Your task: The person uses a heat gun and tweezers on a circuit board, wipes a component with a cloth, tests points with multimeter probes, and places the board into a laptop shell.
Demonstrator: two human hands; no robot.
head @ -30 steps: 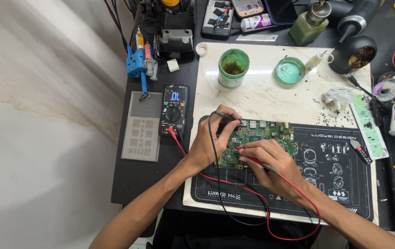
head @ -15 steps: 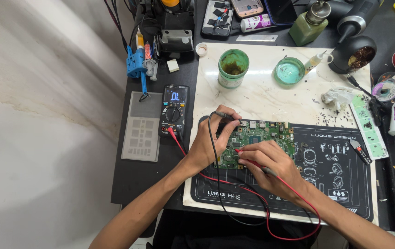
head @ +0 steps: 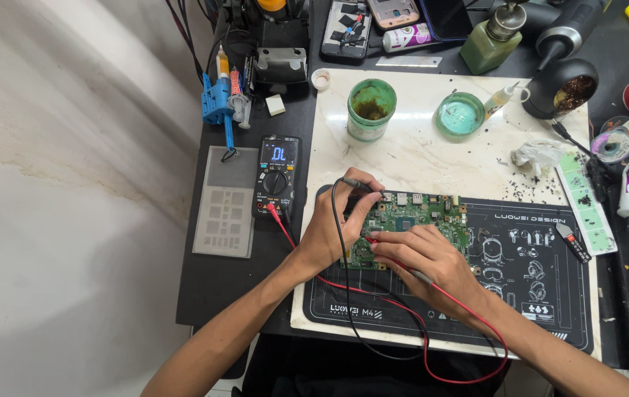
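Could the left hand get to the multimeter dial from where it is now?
Probably yes: the multimeter lies just beside the left hand with bare bench between, but the fingers hold the black probe.

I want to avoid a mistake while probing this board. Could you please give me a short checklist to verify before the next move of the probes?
1. Left hand holds the black probe at the top left edge of the green circuit board: ok.
2. Right hand holds the red probe with its tip on the board's lower left part: ok.
3. Exact contact point of each tip: cannot tell, the fingers hide it.
4. Multimeter is on, its screen lit: ok.
5. Red and black leads run to the meter without knots: ok.
6. Board lies flat on the black mat: ok.
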